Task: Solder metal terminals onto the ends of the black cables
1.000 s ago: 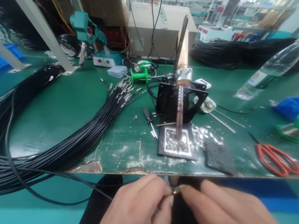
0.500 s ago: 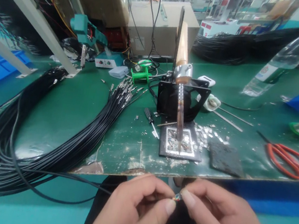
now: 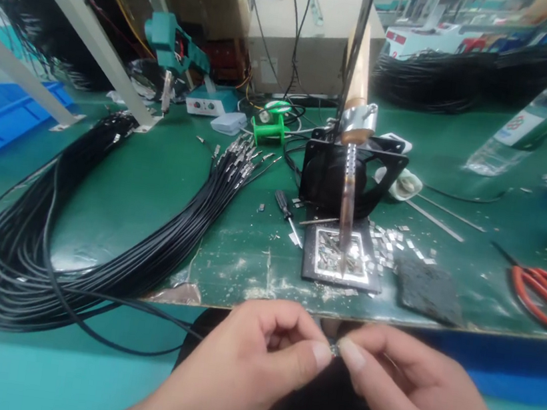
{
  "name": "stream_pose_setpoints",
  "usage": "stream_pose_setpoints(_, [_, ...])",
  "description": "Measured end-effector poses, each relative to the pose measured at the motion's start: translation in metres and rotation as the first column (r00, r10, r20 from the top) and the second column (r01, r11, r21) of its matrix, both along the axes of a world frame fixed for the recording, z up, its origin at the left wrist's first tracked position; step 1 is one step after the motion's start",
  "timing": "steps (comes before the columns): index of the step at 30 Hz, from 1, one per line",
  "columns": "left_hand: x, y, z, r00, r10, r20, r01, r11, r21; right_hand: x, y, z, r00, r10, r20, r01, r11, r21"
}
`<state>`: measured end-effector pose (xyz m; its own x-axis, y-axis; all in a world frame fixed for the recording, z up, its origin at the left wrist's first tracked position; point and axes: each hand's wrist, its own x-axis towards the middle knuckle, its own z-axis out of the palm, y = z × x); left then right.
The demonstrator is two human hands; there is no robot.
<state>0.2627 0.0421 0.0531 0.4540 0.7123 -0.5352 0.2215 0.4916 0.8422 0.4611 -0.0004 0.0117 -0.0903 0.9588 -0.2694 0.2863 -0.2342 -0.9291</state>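
My left hand [image 3: 278, 357] and my right hand [image 3: 396, 382] meet just in front of the bench edge, each pinched between thumb and forefinger. Between the fingertips shows a small metal connector [image 3: 334, 349], mostly covered by them. The left fingers grip the end of a cable at its left side; the right fingertips close on the connector's other side. A black cable [image 3: 163, 315] runs from the bundle toward my left wrist and vanishes behind it. Beyond the hands, a soldering iron [image 3: 349, 195] points tip down over a square tray [image 3: 315, 274] of metal scraps.
A thick bundle of black cables [image 3: 146, 255] with metal ends lies at left. Nearby are a screwdriver [image 3: 282, 203], a black fan [image 3: 322, 178], a dark grey block [image 3: 426, 291], orange-handled scissors [image 3: 533, 300], a plastic bottle [image 3: 520, 130] and a green solder spool [image 3: 269, 130].
The bench scene has shifted slightly rightward and up in view. Both hands are still pinched together at the connector; the coloured wires seen earlier are now nearly covered by the left fingertips.
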Motion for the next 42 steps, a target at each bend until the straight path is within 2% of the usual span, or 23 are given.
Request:
stream_pose_setpoints(3, [0.0,0.002,-0.002,1.0,0.002,-0.003,-0.002,1.0,-0.02,-0.005,0.003,0.001,0.988,-0.145,0.056,0.137,0.983,0.125])
stream_pose_setpoints(6, [0.0,0.004,-0.003,1.0,-0.002,0.0,0.002,1.0,-0.017,-0.009,0.006,0.0,0.977,-0.198,0.083,0.182,0.967,0.176])
stream_pose_setpoints(12, [0.001,0.005,-0.002,1.0,0.001,-0.01,-0.001,1.0,-0.018,-0.006,0.005,0.001,0.986,-0.162,0.046,0.155,0.98,0.122])
stream_pose_setpoints(16, [0.004,0.008,-0.002,1.0,-0.003,-0.013,0.003,1.0,-0.008,0.001,0.004,0.003,0.999,-0.018,-0.042,0.019,0.999,0.03])
stream_pose_setpoints(19, [0.005,0.01,-0.001,1.0,-0.001,-0.015,0.001,1.0,0.001,0.003,0.006,0.002,0.996,0.027,-0.083,-0.027,1.0,0.01])
stream_pose_setpoints(33, [0.006,0.019,-0.001,0.998,0.019,0.055,-0.016,0.998,-0.055,0.004,0.01,-0.003,0.989,0.028,-0.143,-0.034,0.998,-0.045])
stream_pose_setpoints(42, [0.008,0.027,-0.001,0.997,0.008,0.081,0.001,0.994,-0.113,0.002,0.013,-0.004,0.974,-0.058,-0.219,0.038,0.995,-0.092])
